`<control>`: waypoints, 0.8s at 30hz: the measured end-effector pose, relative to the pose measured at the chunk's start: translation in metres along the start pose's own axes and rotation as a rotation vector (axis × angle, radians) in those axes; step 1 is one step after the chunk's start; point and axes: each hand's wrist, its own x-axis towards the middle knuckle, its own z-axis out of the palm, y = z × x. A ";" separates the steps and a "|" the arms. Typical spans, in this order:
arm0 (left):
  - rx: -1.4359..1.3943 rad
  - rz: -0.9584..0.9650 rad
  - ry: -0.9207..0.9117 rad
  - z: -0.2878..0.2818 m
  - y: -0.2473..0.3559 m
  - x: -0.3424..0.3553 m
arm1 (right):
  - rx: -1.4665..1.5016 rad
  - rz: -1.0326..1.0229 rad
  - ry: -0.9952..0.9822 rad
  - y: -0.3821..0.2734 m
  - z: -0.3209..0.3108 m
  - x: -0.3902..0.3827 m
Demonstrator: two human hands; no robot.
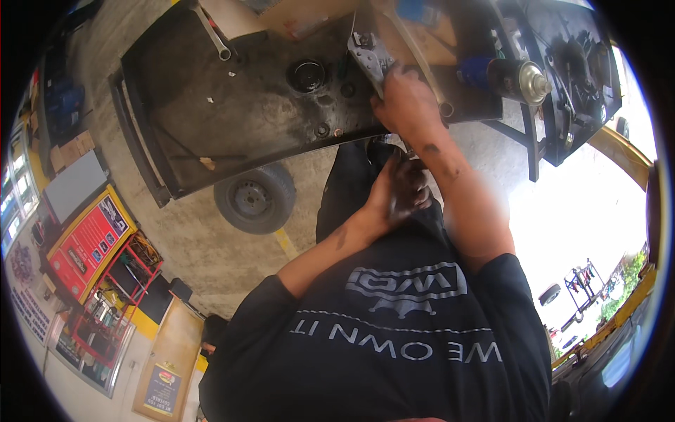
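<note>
My right hand [408, 102] is closed on the handle end of silver locking pliers [370, 56] at the black metal bench's top [211, 112]. A long combination wrench [415, 53] lies just right of the pliers on brown cardboard. My left hand [401, 186] is below the bench's near edge, close to my body, its dirty fingers curled round something dark that I cannot make out. A blue and black spray can [517, 79] lies to the right of my right hand. A round black part [309, 74] sits mid-bench, and another wrench [214, 35] lies toward the back left.
A spare wheel [246, 200] lies on the concrete floor below the bench. A side stand [576, 105] with tools stands at the right. A red wheeled rack [116, 302] and signboards line the left wall. A bright opening shows at the right.
</note>
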 end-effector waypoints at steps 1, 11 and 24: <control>0.252 0.110 0.041 -0.017 0.004 0.000 | -0.001 0.001 0.005 0.001 0.001 0.000; 1.476 0.996 0.326 0.022 0.121 0.039 | -0.035 -0.107 0.169 0.016 0.020 0.004; 1.550 0.981 0.533 0.042 0.122 0.078 | -0.302 0.085 0.332 0.006 0.017 -0.013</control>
